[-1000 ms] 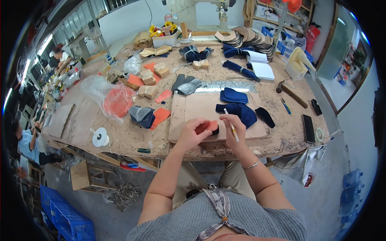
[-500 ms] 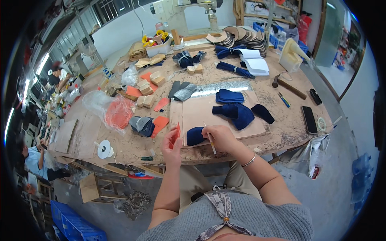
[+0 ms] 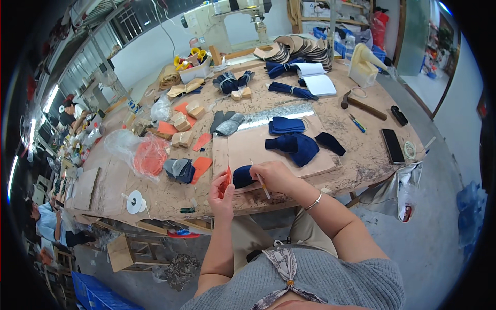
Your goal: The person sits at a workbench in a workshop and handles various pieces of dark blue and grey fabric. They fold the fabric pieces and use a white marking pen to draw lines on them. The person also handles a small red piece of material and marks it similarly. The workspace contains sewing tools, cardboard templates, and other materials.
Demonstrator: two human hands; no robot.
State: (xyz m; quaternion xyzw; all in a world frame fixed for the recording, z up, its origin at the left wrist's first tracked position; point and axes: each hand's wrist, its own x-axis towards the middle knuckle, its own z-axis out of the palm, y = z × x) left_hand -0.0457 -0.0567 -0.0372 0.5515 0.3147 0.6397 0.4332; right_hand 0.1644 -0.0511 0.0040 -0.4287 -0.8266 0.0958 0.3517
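My left hand (image 3: 222,196) is raised over the table's near edge, its fingers closed on a thin orange piece (image 3: 229,175) seen nearly edge-on. Close to its right, my right hand (image 3: 276,176) grips a slim, pale pen-like stick (image 3: 263,187) that slants between the fingers. Between the two hands lies a navy blue cut piece (image 3: 243,176), partly covered by the right fingers. Beyond them, on a tan board (image 3: 248,150), rest a stack of navy pieces (image 3: 285,125), a larger navy piece (image 3: 304,151) and a small curved one (image 3: 330,143).
Left of the board are orange pieces (image 3: 201,169), a tied grey-blue bundle (image 3: 179,169), wooden blocks (image 3: 183,139) and a plastic bag (image 3: 124,147). A hammer (image 3: 367,107), a cutter (image 3: 357,123) and a phone (image 3: 393,145) lie right. A sewing machine (image 3: 227,28) stands behind.
The whole view has shifted slightly. My left hand, with the orange piece, has come a little nearer to the navy piece and the right hand. Both hands keep their grips.
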